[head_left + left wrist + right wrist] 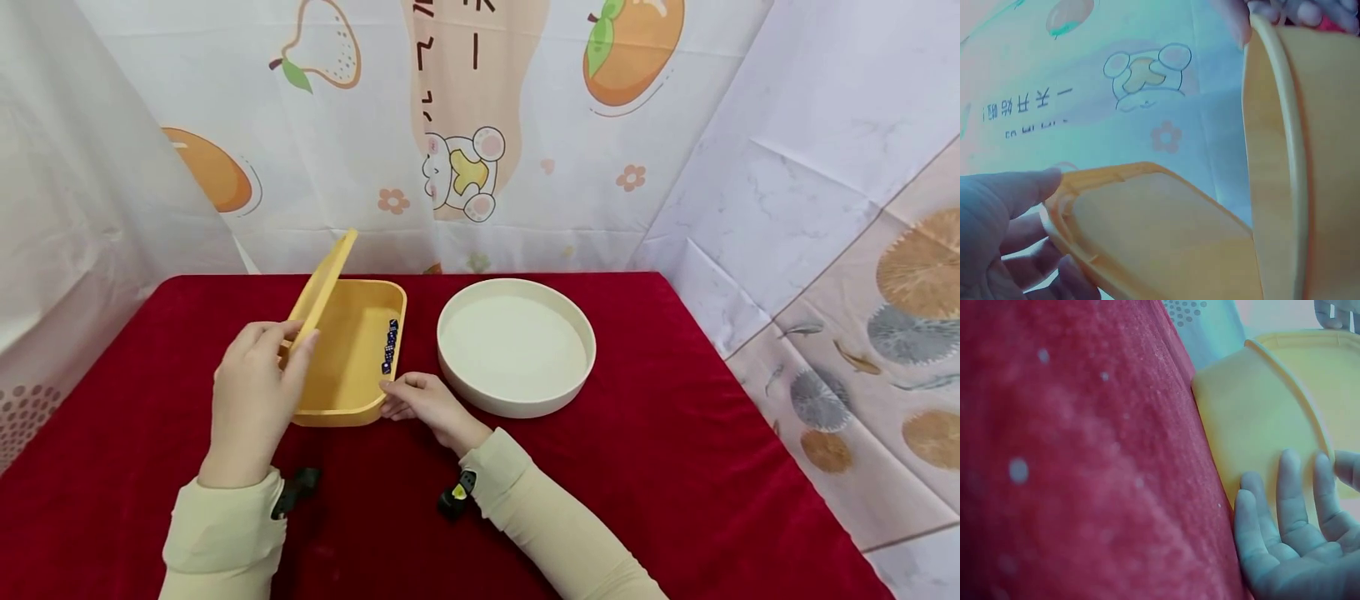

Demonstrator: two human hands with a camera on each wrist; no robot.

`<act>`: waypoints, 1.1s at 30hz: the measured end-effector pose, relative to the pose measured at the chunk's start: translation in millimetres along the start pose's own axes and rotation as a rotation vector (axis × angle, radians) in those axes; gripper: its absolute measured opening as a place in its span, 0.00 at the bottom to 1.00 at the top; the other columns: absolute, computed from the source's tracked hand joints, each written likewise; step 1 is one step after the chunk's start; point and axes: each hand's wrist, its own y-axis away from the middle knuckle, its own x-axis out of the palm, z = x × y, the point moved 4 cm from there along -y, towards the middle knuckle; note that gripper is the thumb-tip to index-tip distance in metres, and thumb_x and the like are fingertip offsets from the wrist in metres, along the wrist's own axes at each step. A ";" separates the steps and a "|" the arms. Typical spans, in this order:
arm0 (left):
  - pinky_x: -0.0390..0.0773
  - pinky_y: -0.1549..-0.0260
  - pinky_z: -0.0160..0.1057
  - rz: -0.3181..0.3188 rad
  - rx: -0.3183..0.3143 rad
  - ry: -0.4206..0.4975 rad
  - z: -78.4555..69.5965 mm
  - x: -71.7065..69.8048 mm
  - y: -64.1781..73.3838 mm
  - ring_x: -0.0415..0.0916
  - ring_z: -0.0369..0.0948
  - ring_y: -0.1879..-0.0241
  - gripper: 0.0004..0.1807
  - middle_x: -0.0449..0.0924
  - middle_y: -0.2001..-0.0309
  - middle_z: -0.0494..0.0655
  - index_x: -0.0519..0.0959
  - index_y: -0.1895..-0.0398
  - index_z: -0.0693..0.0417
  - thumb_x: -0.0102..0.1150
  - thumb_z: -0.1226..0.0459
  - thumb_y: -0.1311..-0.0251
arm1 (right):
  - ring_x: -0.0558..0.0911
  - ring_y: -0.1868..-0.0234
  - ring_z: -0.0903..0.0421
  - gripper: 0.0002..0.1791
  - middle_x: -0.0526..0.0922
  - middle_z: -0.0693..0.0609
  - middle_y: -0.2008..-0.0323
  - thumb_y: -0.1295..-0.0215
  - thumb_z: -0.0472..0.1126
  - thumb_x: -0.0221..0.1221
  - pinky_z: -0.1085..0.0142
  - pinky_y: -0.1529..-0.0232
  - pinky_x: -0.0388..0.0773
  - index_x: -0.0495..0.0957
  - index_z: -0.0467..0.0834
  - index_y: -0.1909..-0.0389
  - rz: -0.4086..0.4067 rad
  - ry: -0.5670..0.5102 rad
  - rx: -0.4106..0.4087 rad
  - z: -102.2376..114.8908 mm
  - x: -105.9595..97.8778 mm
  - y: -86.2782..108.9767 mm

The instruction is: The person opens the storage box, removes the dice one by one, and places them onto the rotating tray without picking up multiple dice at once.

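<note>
A yellow plastic box (341, 350) stands on the table, and several dark blue dice (389, 346) lie in a row along the inside of its right wall. My left hand (258, 383) grips a yellow lid (324, 287) between thumb and fingers, tilted up steeply over the box's left side. In the left wrist view the inner face of the lid (1160, 231) shows. At the near right corner, my right hand (427, 404) pinches the box rim, the thumb over the edge and the fingers (1291, 494) against the outer wall.
To the right of the box stands a round cream tray (517, 404) with a raised rim. A red cloth (675, 467) covers the table. Printed curtains (555, 125) hang behind the table's far edge and at both sides.
</note>
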 end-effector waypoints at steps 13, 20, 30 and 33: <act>0.65 0.45 0.63 -0.218 -0.271 0.051 54.2 -25.2 -5.9 0.72 0.66 0.51 0.22 0.80 0.53 0.73 0.79 0.47 0.72 0.49 0.59 0.27 | 0.83 0.70 0.61 0.11 0.83 0.53 0.74 0.29 0.42 0.57 0.63 0.56 0.84 0.77 0.41 0.71 0.035 -0.021 -0.008 -1.7 -1.4 -0.7; 0.65 0.44 0.59 -0.244 -0.427 0.045 86.4 -27.7 -3.9 0.72 0.64 0.50 0.24 0.81 0.51 0.71 0.79 0.45 0.69 0.44 0.57 0.26 | 0.83 0.70 0.61 0.11 0.83 0.55 0.76 0.29 0.42 0.57 0.64 0.57 0.83 0.77 0.42 0.72 0.053 -0.033 -0.010 -2.5 -2.7 -2.4; 0.64 0.37 0.59 -0.158 -0.685 0.049 132.7 -27.2 3.4 0.67 0.63 0.38 0.26 0.75 0.40 0.68 0.72 0.35 0.66 0.35 0.59 0.25 | 0.83 0.70 0.61 0.11 0.83 0.56 0.76 0.29 0.42 0.57 0.65 0.58 0.83 0.77 0.44 0.72 0.055 -0.041 -0.004 -5.0 -2.9 -4.7; 0.62 0.34 0.59 -0.111 -0.742 0.055 145.1 -25.2 7.0 0.63 0.65 0.34 0.27 0.70 0.36 0.70 0.69 0.33 0.68 0.33 0.60 0.25 | 0.83 0.70 0.61 0.11 0.82 0.56 0.76 0.29 0.42 0.57 0.66 0.58 0.83 0.77 0.44 0.72 0.059 -0.043 -0.004 -5.1 -2.7 -4.7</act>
